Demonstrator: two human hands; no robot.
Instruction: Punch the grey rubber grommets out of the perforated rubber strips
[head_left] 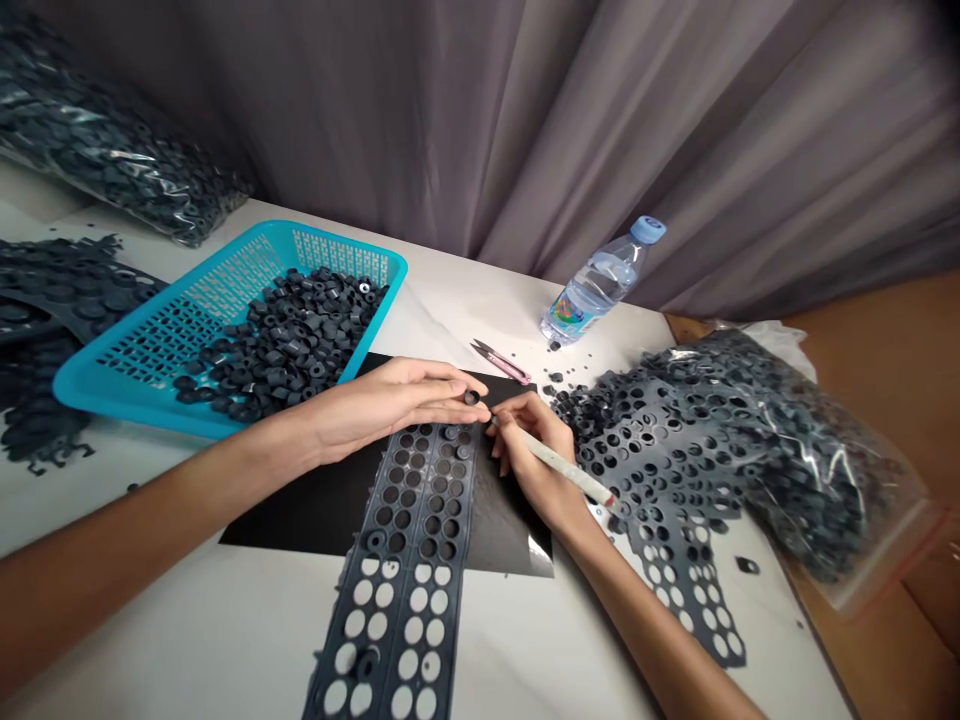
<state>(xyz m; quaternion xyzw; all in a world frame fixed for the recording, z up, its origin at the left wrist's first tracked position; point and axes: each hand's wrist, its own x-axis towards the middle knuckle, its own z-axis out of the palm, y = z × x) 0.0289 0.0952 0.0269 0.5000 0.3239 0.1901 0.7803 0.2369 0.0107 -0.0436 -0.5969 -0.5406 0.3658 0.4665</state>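
Note:
My left hand (401, 398) pinches a small black rubber cap (472, 397) between thumb and fingers, its hollow end showing. Close beside it, my right hand (536, 445) is closed around a white pen-like stick (566, 468) with a reddish end; its tip is near the cap, though I cannot tell whether they touch. Beneath both hands lies a dark rubber sheet (412, 560) punched with rows of round holes, a few loose caps resting on it. The sheet partly covers a black mat (300, 510) on the white table.
A blue basket (82, 385) full of black caps stands left. Small pink-handled snips (501, 362) and a water bottle (596, 285) lie beyond my hands. Punched sheets (675, 440) spill from a clear bag (855, 500) at right. Another filled bag (127, 150) sits far left before the curtain (420, 120).

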